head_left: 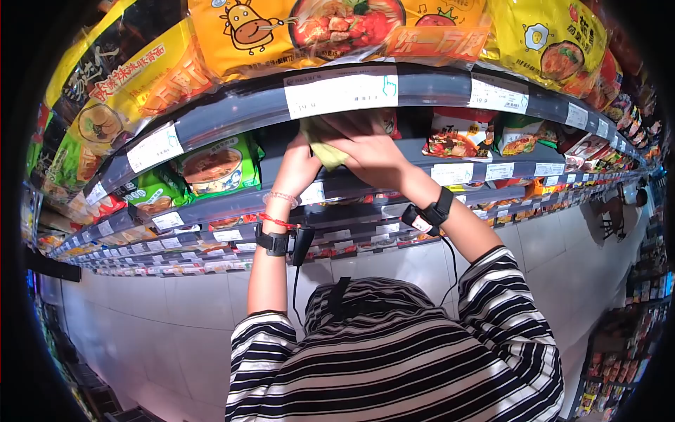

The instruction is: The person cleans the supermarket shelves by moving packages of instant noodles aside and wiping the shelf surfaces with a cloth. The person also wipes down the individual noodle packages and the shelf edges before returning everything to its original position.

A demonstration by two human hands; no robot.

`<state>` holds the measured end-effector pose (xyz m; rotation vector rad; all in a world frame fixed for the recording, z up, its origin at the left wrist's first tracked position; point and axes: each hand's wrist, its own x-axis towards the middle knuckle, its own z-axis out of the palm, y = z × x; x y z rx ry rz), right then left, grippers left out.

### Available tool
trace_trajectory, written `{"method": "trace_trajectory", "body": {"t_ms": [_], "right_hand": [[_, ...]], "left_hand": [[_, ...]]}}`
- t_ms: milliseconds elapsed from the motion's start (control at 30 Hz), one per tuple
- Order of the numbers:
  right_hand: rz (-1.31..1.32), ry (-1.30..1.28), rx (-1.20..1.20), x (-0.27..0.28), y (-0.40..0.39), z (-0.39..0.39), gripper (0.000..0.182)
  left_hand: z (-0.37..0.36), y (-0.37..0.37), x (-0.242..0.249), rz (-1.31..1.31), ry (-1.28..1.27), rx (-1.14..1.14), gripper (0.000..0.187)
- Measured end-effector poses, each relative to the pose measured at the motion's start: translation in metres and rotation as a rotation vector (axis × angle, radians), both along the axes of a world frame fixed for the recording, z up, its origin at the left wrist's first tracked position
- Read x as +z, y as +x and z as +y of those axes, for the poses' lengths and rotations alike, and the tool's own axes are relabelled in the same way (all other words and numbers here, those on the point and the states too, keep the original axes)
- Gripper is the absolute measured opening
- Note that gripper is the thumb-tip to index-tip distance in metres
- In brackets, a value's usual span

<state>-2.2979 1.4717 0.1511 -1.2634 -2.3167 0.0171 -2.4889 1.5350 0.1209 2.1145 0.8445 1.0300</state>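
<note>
A yellow-green cloth [329, 153] is bunched between my two hands, just under the front edge of an upper shelf. My right hand [370, 153] lies across the cloth with its fingers closed on it, pressing toward the lower shelf. On the cloth's other side, my left hand [299, 167] grips its edge; the shelf above partly hides those fingertips. Behind my right hand a reddish packet [389, 124] shows only in part. To the left of my left hand stands a green noodle packet [219, 166].
The upper shelf edge [422, 90] with price tags overhangs my hands. Large orange noodle packs [242, 39] fill the shelf above. A red-and-white noodle packet [458, 137] stands to the right. Further shelf tiers run below, above a tiled floor [176, 309].
</note>
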Motion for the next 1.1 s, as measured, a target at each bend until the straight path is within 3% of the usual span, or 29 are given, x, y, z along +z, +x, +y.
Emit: {"method": "trace_trajectory", "body": {"t_ms": [33,67,167,267,367,400,500,600,767,833,1000,1067,1100], "right_hand": [[0.02,-0.186,-0.003,-0.003,0.008,-0.002,0.043],[-0.101,0.184,0.028,-0.009,0.017,0.0,0.045],[-0.086,0.307,-0.146,0.001,0.034,-0.002,0.041],[-0.1,0.095,-0.413,0.005,0.055,0.01,0.028],[-0.072,0.333,-0.327,-0.027,0.073,0.039,0.027],[0.12,0.325,-0.296,-0.032,0.065,0.043,0.027],[0.259,0.025,-0.368,-0.032,0.07,0.039,0.028],[0.217,0.232,-0.342,-0.054,0.075,0.036,0.028],[0.054,-0.176,-0.346,-0.019,0.085,0.023,0.037],[1.074,-0.358,-0.339,-0.003,0.066,0.021,0.038],[0.716,-0.146,-0.378,0.007,0.055,0.026,0.038],[0.241,-0.093,-0.367,0.002,0.065,0.033,0.035],[-0.124,0.13,-0.334,-0.021,0.078,0.04,0.034]], "left_hand": [[-0.001,0.001,0.001,-0.016,-0.017,0.015,0.041],[-0.002,0.003,0.003,-0.032,-0.032,0.031,0.041],[-0.006,0.006,0.008,-0.007,-0.005,0.087,0.046],[-0.009,0.009,0.006,0.047,0.021,0.158,0.057],[-0.016,0.009,0.012,0.133,0.111,0.232,0.059],[-0.015,0.009,0.011,0.145,0.108,0.23,0.06],[-0.013,0.009,0.009,0.175,0.108,0.237,0.061],[-0.016,0.008,0.011,0.226,0.086,0.262,0.061],[-0.014,0.007,0.013,0.257,0.007,0.249,0.063],[-0.014,0.007,0.012,0.257,0.027,0.245,0.064],[-0.014,0.007,0.011,0.264,0.044,0.244,0.062],[-0.012,0.006,0.01,0.27,0.044,0.237,0.06],[-0.013,0.006,0.009,0.269,0.048,0.236,0.06]]}}
